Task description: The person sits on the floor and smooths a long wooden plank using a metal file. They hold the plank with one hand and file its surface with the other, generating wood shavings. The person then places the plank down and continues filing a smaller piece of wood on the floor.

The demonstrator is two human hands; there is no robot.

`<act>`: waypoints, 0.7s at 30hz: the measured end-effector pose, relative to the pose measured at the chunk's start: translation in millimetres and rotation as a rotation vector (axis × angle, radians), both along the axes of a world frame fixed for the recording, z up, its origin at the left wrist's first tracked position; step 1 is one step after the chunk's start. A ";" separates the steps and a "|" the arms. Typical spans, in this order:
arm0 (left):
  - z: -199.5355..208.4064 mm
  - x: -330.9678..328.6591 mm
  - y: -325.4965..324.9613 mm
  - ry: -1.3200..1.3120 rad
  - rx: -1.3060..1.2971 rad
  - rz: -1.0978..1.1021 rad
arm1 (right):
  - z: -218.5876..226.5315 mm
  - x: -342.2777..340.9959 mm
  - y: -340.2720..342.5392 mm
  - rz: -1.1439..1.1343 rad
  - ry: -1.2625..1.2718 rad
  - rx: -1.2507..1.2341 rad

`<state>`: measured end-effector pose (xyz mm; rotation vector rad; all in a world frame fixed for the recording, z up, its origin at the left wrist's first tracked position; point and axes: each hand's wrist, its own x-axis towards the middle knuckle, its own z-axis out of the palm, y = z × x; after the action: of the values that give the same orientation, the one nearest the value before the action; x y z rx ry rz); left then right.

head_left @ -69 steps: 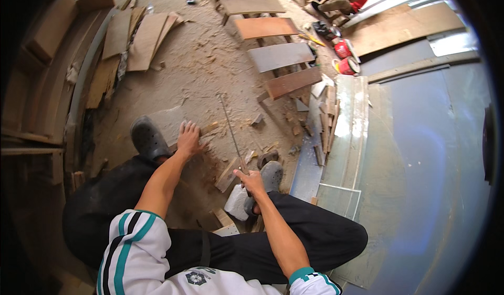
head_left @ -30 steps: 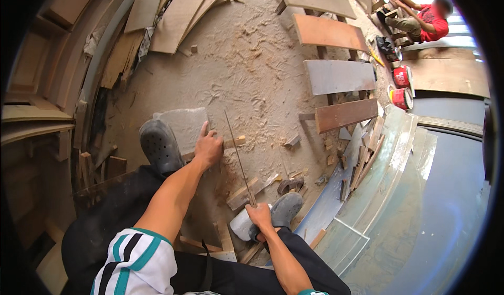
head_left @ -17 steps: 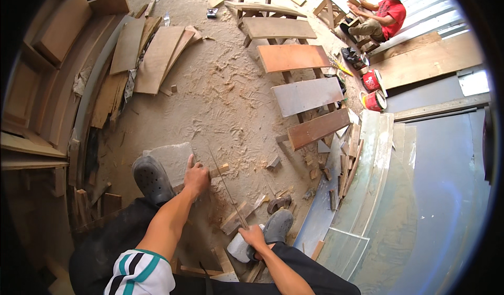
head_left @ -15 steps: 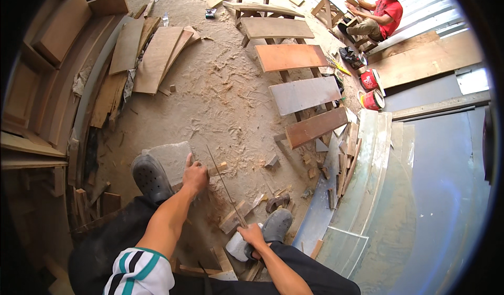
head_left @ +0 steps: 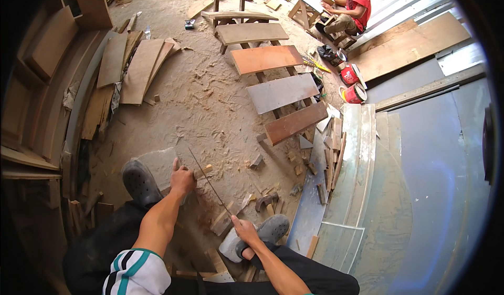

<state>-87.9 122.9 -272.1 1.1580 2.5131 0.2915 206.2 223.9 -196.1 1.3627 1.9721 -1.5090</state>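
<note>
Wood strip (head_left: pixel 205 170): low over the dusty floor (head_left: pixel 205 119), near the left clog (head_left: pixel 142 182), its pale end jutting out to the right of the left hand (head_left: pixel 182 179).
Left hand: forefinger extended, remaining fingers bent over the strip; whether they grip it or simply rest there, one cannot tell.
Right hand (head_left: pixel 243 229): closed around the near end of a long, thin blade (head_left: pixel 210 182), above the right clog (head_left: pixel 274 228).
Blade: slanting forward and to the left, crossing the strip's end in this view; contact between the two cannot be made out.
Grey slab (head_left: pixel 156 163): flat on the floor, just beyond the left clog.
Right foot: a white block (head_left: pixel 230 245) just beside the clog, a wood offcut (head_left: pixel 222 222) ahead of it and a hammer-like tool (head_left: pixel 266 201) near the toe.
Boards: orange (head_left: pixel 266 60), pale grey (head_left: pixel 283 93) and reddish-brown (head_left: pixel 296 122), laid in a row across supports.
Background: two red cans (head_left: pixel 350 75) beyond the boards, and a co-worker (head_left: pixel 358 6) in a red shirt, seated.
</note>
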 end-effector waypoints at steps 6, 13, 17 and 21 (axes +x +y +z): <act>-6.1 1.8 0.9 -0.021 0.025 -0.002 | -5.3 -63.7 9.9 0.039 0.056 0.161; -2.0 -3.4 -4.3 -0.035 0.018 0.000 | 5.9 -25.1 -5.9 0.047 -0.004 0.128; -7.1 0.8 -3.1 0.016 0.051 -0.022 | -12.6 -90.4 4.7 0.077 -0.024 0.182; -8.7 1.1 -2.8 -0.034 0.018 -0.019 | -21.6 -71.8 -6.9 0.008 0.046 0.178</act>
<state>-86.7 120.1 -280.8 1.1731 2.4739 0.3273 134.3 217.0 -217.7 1.3981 2.1828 -1.4007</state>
